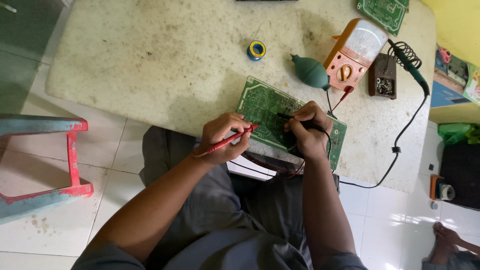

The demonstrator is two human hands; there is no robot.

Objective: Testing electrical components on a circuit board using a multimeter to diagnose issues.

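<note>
The left hand point(223, 137) clamped a red probe point(232, 139) and the right hand point(306, 131) a black probe point(287, 116), both tips touching the green circuit board point(260, 102) beneath them.

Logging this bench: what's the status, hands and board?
Left hand grips red probe. Right hand grips black probe. Both tips on green circuit board. Nothing blocking.

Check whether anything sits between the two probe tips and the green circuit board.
Nothing visible does. The left hand holds the red probe and the right hand the black probe, both tips on the circuit board.
</note>
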